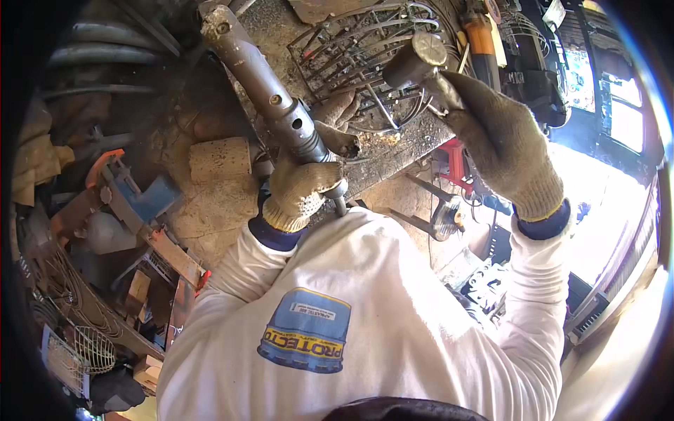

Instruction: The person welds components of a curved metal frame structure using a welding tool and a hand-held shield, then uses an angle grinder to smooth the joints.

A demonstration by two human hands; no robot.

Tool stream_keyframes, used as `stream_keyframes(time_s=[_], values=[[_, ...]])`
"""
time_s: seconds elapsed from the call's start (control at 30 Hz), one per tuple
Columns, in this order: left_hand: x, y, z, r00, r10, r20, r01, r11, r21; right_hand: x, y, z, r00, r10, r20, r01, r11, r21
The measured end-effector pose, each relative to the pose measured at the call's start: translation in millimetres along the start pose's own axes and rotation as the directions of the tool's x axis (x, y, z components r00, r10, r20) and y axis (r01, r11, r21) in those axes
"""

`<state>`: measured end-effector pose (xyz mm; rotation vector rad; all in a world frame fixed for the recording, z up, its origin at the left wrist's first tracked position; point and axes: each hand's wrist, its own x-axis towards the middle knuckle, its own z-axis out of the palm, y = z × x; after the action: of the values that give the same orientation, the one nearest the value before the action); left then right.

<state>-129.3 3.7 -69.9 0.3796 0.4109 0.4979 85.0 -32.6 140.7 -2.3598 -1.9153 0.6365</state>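
My left hand (298,188), in a knitted work glove, is wrapped round the lower end of a thick steel tube (261,78) with round holes in its side. The tube slants up and away to the left, over the edge of the workbench (379,165). A narrower metal rod (340,202) sticks out below that hand. My right hand (502,133), gloved too, is closed round the handle of a hammer (414,62). Its heavy cylindrical head is raised above the bench, to the right of the tube and apart from it. A worn brown glove or rag (337,116) lies beside the tube.
A bent wire rack (372,42) lies on the bench, with an orange-and-grey power tool (481,42) behind it. Below the bench edge stands a red metal stand (456,165). On the left floor are a concrete-like block (220,160), a blue metal tool (151,200) and scrap.
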Motion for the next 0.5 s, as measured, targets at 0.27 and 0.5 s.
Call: stream_keyframes(time_s=[0.27, 0.5], values=[[-5, 16, 18, 0.998, 0.052, -0.019, -0.047, 0.976, 0.214, -14, 28, 24, 0.972, -0.081, -0.222, 0.114, 0.983, 0.143], [-12, 7, 1, 0.992, 0.119, -0.037, -0.097, 0.922, 0.375, -2, 24, 2, 0.839, 0.05, -0.541, 0.464, 0.452, 0.762]])
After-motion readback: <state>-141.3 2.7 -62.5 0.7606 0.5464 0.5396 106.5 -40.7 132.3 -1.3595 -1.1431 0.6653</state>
